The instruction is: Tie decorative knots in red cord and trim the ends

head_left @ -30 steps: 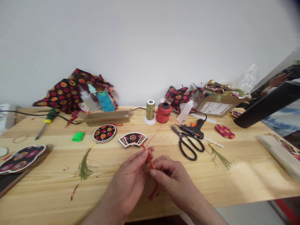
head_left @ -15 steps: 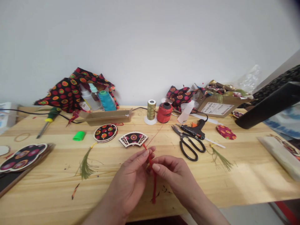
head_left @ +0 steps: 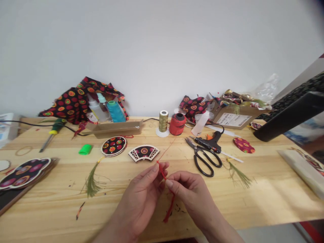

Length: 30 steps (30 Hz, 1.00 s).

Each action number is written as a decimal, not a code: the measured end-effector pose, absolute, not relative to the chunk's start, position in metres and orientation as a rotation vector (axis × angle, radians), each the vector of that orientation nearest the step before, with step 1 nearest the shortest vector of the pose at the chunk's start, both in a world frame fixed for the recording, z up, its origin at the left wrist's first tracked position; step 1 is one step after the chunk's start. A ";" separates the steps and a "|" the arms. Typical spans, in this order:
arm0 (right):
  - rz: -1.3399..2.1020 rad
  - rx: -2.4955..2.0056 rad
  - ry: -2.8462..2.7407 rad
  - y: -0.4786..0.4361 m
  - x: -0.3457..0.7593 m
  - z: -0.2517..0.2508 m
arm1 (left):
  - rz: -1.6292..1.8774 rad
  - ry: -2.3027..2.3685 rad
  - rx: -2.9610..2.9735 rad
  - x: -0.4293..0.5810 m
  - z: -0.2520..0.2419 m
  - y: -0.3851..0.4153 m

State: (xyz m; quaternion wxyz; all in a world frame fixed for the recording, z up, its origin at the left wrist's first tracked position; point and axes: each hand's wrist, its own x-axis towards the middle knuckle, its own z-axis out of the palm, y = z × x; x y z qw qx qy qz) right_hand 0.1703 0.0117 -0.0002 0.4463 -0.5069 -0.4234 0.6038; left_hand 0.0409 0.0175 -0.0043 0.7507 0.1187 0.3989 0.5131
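A bundle of red thread (head_left: pixel 170 210) runs between my two hands, its loose end hanging over the table. My left hand (head_left: pixel 145 189) pinches the upper end between thumb and fingers. Lower down, my right hand (head_left: pixel 186 187) pinches the same bundle with thumb and forefinger. One thin red strand stretches back to the red thread spool (head_left: pixel 178 125), beside a gold thread spool (head_left: pixel 163 122). Just beyond my left hand lies a fan-shaped wooden ornament (head_left: pixel 144 152) with patterned fabric. Black-handled scissors (head_left: pixel 204 158) lie to the right of my hands.
A glue gun (head_left: pixel 210 141) rests behind the scissors. Green tassels (head_left: pixel 93 182) and a round ornament (head_left: pixel 113 146) lie left, with a screwdriver (head_left: pixel 52 133) farther back. A cardboard tray (head_left: pixel 116 131), a full box (head_left: pixel 235 118) and a black roll (head_left: pixel 291 114) line the back and right.
The bundle between my hands now slants more, and its hanging end has swung slightly right. My right hand has shifted a little. The view has tilted slightly.
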 end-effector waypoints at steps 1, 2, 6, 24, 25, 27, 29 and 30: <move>1.495 -1.257 -1.052 0.012 0.170 -0.001 | 1.129 0.868 0.254 0.041 -0.004 0.018; 1.495 -1.259 -1.053 0.011 0.171 -0.001 | 1.139 0.868 0.248 0.041 -0.004 0.018; 1.509 -1.264 -1.059 0.010 0.171 -0.004 | 1.180 0.876 0.245 0.041 -0.003 0.019; 1.344 -1.292 -1.267 0.006 0.181 0.007 | 1.203 0.971 0.316 0.042 -0.002 0.018; 1.359 -1.322 -1.303 0.003 0.181 0.008 | 1.205 0.971 0.313 0.041 -0.002 0.018; 1.409 -1.379 -1.375 -0.003 0.182 0.009 | 1.205 0.966 0.306 0.041 -0.001 0.019; 1.443 -1.404 -1.447 -0.009 0.183 0.009 | 1.206 0.963 0.289 0.041 0.000 0.020; 1.447 -1.406 -1.482 -0.011 0.183 0.008 | 1.205 0.965 0.279 0.041 0.001 0.021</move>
